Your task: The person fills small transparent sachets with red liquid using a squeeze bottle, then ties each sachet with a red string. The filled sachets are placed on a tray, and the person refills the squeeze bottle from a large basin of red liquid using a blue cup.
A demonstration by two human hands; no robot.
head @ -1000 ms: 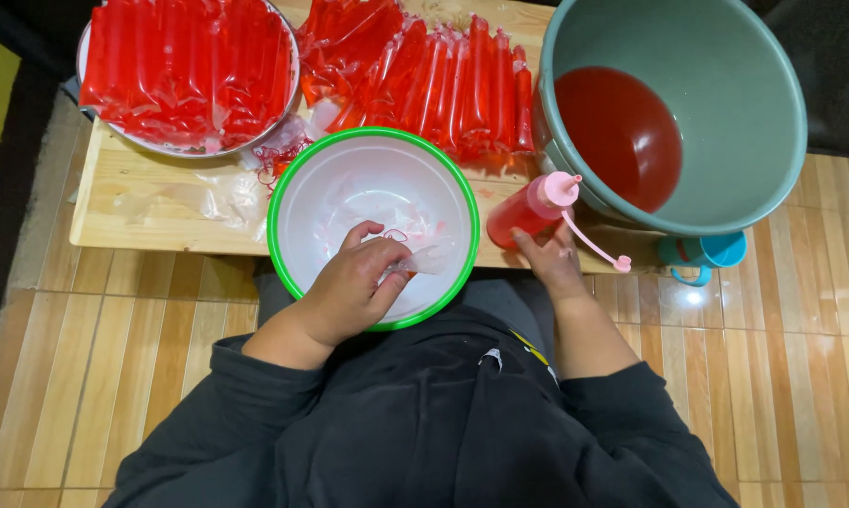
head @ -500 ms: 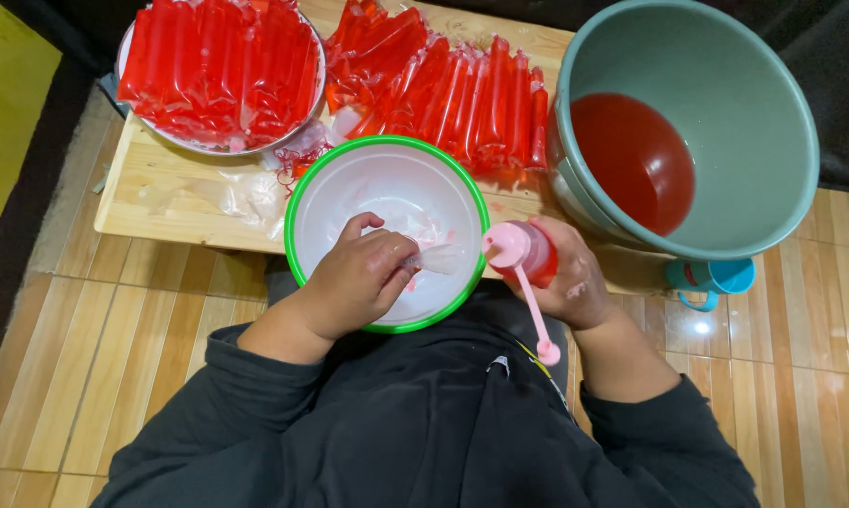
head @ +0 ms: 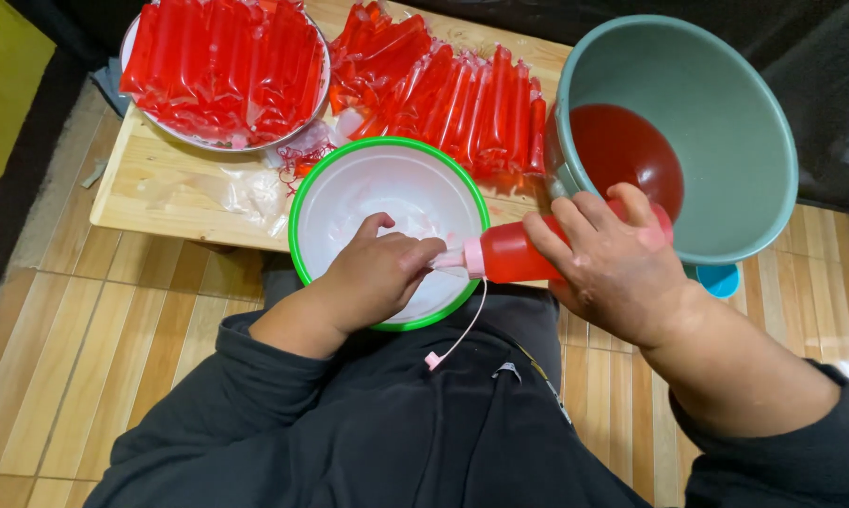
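My right hand [head: 613,268] grips a squeeze bottle [head: 517,251] of red liquid with a pink nozzle, lying sideways and pointing left. Its pink cap [head: 433,359] dangles on a strap below. My left hand [head: 382,273] rests inside a white bowl with a green rim [head: 302,188] and pinches a thin clear plastic sleeve [head: 451,256] against the nozzle. The bowl sits on my lap at the edge of a low wooden table [head: 166,198].
A large grey-green basin [head: 726,132] holding red liquid stands at the right. A metal bowl [head: 222,75] full of red filled sleeves sits at the back left, and more filled sleeves [head: 443,94] lie in a row mid-table. Loose clear plastic bags [head: 250,188] lie near the front edge.
My right hand has tipped the bottle from upright to sideways and brought its nozzle to my left hand over the white bowl. The view has moved closer.
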